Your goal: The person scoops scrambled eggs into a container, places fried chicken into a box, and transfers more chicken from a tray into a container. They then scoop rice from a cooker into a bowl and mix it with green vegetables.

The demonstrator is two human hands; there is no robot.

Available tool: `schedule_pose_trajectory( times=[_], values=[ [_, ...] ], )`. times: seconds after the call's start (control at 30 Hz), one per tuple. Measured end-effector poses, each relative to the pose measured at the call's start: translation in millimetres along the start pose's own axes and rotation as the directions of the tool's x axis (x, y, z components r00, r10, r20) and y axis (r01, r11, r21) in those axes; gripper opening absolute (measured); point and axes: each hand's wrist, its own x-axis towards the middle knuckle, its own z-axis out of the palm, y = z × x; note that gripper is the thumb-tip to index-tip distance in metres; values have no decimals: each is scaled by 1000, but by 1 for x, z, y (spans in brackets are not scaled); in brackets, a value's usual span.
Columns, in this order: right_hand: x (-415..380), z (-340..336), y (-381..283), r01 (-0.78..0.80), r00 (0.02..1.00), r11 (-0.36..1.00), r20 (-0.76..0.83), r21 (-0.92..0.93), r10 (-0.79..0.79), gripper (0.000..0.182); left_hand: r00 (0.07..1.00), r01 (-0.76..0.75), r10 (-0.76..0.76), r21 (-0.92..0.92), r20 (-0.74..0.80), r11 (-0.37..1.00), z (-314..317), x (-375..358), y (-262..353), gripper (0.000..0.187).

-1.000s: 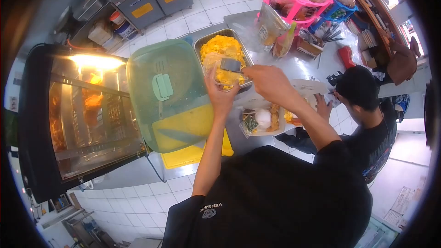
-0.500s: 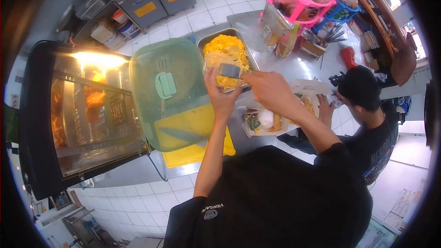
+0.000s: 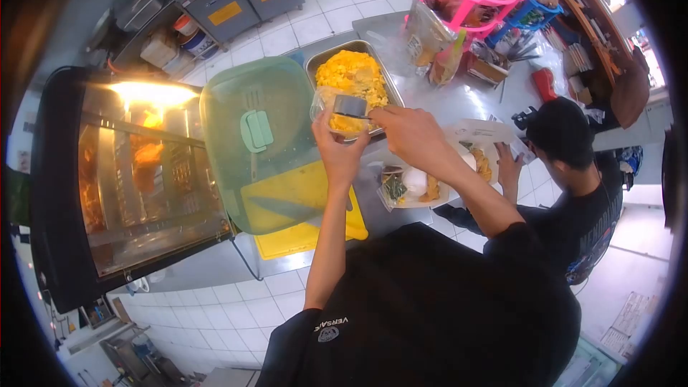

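My left hand (image 3: 340,150) is wrapped round a small clear plastic bag (image 3: 324,99) with yellow food in its lower part. In my right hand (image 3: 411,133) is the thin handle of a metal spoon (image 3: 350,106), its broad grey head at the mouth of the bag. Just beyond both hands stands a steel tray (image 3: 393,84) heaped with crumbly yellow food (image 3: 348,72). The bag hangs over the tray's near end. Below my right forearm sits an open takeaway box (image 3: 419,206) with white rice, greens and fried pieces.
Left of the tray lie a green lid (image 3: 276,100) and a yellow cutting board (image 3: 290,241) with a knife. A lit glass display case (image 3: 147,186) stands farther left. A co-worker (image 3: 573,179) is at my right. Pink and blue baskets (image 3: 469,11) hold packets at the back right.
My left hand, the bag and the spoon have shifted slightly left and up. My right hand keeps hold of the spoon. The view has moved a little.
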Motion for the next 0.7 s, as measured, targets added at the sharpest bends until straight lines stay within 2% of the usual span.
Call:
schedule_pose_trajectory(
  times=[0.07, 0.13, 0.23, 0.27, 0.33, 0.37, 0.43, 0.47, 0.53, 0.63, 0.7],
  values=[
    [1, -1, 3, -1, 1000, 1000, -16, 12, 1, 27, 1000, -28, 27, 107, 10, 994, -1, 2, 1, 77],
    [-2, -5, -1, -27, 999, 999, -40, 46, 28, 26, 1000, -22, 21, 48, 14, 999, -1, 2, 1, 78],
    [-6, 10, 2, 18, 997, 999, 75, 49, -21, 26, 999, -2, 2, 7, 40, 1000, 0, -5, 0, 78],
    [-5, 6, 5, 2, 1000, 998, 23, 63, -3, 25, 999, 2, -1, -2, 35, 1000, 1, -4, -1, 78],
    [-4, -3, 7, -18, 998, 995, -65, 103, 25, 22, 999, -5, 11, -116, 53, 993, -2, -3, -3, 77],
    [-2, -5, 9, -60, 996, 982, -47, 180, 69, 21, 998, -1, 12, -169, 68, 986, -4, -6, -3, 77],
    [15, -14, 21, -138, 988, 937, -22, 321, 153, 22, 992, 117, -90, -371, 89, 921, -9, -7, 1, 73],
    [25, -8, 34, -173, 984, 938, 4, 301, 180, 24, 985, 171, -135, -463, 110, 870, -12, -7, 4, 71],
    [45, 24, 67, -237, 972, 936, 53, 262, 231, 31, 986, 157, -91, -610, 138, 777, -21, -6, -1, 70],
    [60, 49, 71, -234, 965, 966, 147, 110, 217, 42, 974, 162, 6, -709, 228, 686, -39, -2, 9, 73],
    [65, 47, 57, -78, 996, 938, -14, 338, 88, 46, 951, 179, 64, -708, 302, 683, -52, 6, 26, 77]
  ],
)
